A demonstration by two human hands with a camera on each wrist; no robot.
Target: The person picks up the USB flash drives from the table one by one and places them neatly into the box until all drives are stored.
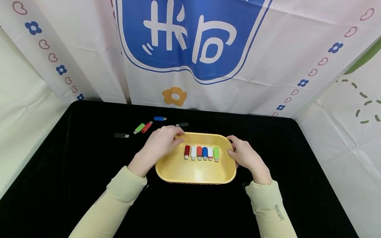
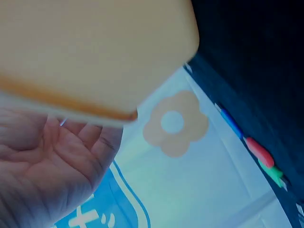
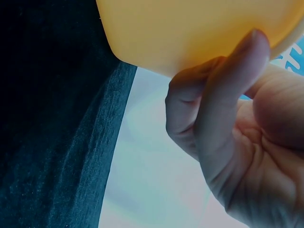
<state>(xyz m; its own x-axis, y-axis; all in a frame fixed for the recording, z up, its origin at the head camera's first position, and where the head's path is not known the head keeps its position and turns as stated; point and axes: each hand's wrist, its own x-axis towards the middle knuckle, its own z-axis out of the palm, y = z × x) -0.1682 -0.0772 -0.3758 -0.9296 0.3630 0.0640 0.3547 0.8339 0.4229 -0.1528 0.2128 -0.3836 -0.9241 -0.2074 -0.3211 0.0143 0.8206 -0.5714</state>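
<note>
A yellow plastic basin [image 1: 178,175] stands mid-table between both hands. Inside it, several USB sticks lie side by side in one row: dark red [image 1: 187,151], white [image 1: 193,152], red [image 1: 199,152], blue [image 1: 204,152], white with red [image 1: 210,153] and green [image 1: 216,153], metal plugs toward me. My left hand [image 1: 162,142] grips the back-left rim, thumb reaching over the inside; the left wrist view has its palm at the rim. On the right end, my right hand [image 1: 244,153] holds the rim, and its fingers press the outer wall [image 3: 152,33] in the right wrist view.
Behind and left of the basin lie loose USB sticks: black [image 1: 120,135], green [image 1: 139,128], red [image 1: 147,127], blue [image 1: 159,118] and another black one [image 1: 183,124] close to the rim. A black cloth [image 1: 89,158] covers the table; a printed white curtain [image 1: 253,96] hangs behind.
</note>
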